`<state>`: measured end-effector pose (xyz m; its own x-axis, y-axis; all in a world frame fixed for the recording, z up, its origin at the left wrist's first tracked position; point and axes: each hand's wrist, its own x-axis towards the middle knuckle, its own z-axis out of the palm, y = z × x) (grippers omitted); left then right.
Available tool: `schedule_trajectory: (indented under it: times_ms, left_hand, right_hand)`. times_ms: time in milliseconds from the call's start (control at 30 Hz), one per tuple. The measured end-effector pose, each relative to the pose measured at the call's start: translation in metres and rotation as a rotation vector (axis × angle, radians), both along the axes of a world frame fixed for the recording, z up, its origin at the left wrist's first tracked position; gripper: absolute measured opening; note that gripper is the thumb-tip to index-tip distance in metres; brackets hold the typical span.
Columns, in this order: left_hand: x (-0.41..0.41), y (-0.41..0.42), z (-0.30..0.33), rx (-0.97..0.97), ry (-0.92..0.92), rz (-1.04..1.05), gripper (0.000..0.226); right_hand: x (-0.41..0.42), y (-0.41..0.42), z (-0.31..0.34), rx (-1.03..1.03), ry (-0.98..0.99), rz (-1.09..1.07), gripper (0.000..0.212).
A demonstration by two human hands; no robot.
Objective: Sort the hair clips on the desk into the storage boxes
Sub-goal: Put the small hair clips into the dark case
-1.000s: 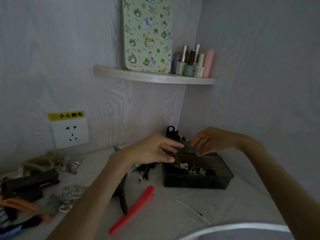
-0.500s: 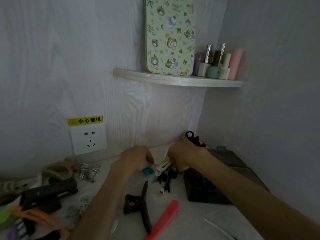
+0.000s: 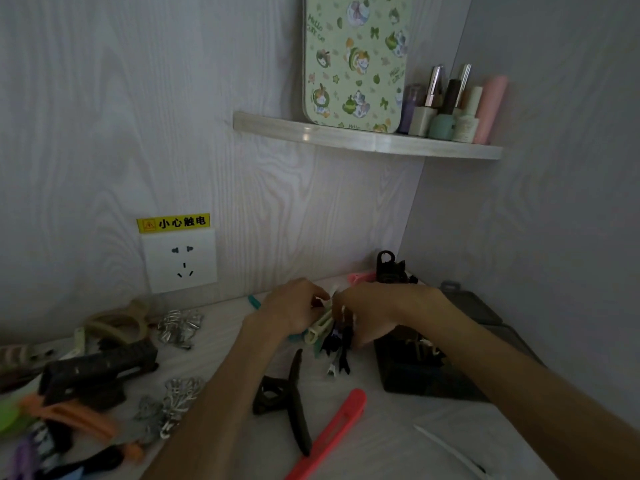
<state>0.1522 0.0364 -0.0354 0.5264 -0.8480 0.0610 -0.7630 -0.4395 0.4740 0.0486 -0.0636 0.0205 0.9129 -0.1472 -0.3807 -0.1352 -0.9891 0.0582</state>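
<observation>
The cluster of small hair clips (image 3: 329, 336) lies on the desk (image 3: 388, 434) between our two hands, just left of the dark storage box (image 3: 419, 375). A cream clip (image 3: 318, 329) on top runs on a slant, its upper end rising toward the gap between the hands and its lower end pointing down and left; dark clips beneath it fan toward us.

Our left hand (image 3: 294, 311) closes on the pile from the left, fingers curled at the cream clip's upper end. We judge that it pinches a clip, though the exact contact is hidden. Our right hand (image 3: 374, 313) arches over the pile from the right, fingers bent down into it, so we cannot tell whether it holds anything. It is the hand nearer the box, so a short carry to the right should finish the drop.

Farther out on the pale wood-grain desk lie a black claw clip (image 3: 291, 396), a long red clip (image 3: 332, 434), silver clips (image 3: 180, 325), and an orange clip (image 3: 69, 415) among dark ones at the left. The desk sits in a corner. A wall socket (image 3: 180, 261) carries a yellow warning label (image 3: 173, 222), and a corner shelf (image 3: 363, 135) holds a patterned green board (image 3: 353, 60) and nail polish bottles (image 3: 450, 109).
</observation>
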Motion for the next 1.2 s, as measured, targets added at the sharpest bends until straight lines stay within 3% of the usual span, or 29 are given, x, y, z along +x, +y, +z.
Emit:
schedule_trajectory:
  times_ms: [267, 500, 800, 1000, 1200]
  left_hand:
    - [0.001, -0.004, 0.001, 0.062, 0.023, -0.078, 0.032]
    - [0.009, 0.005, 0.010, 0.077, 0.034, 0.063, 0.030]
    - [0.006, 0.007, 0.004, 0.123, -0.009, 0.106, 0.039]
    - [0.004, 0.019, 0.021, -0.162, -0.019, 0.241, 0.029]
    - [-0.024, 0.024, 0.052, -0.426, -0.039, 0.176, 0.021]
  right_hand:
    - [0.000, -0.006, -0.009, 0.214, -0.150, 0.020, 0.035]
    - [-0.003, 0.003, -0.002, 0.313, -0.135, 0.084, 0.036]
    - [-0.078, -0.025, 0.059, 0.351, -0.446, -0.056, 0.018]
    - [-0.112, -0.046, 0.048, 0.396, -0.436, -0.216, 0.016]
    - [-0.124, -0.058, 0.021, 0.418, -0.477, -0.319, 0.017]
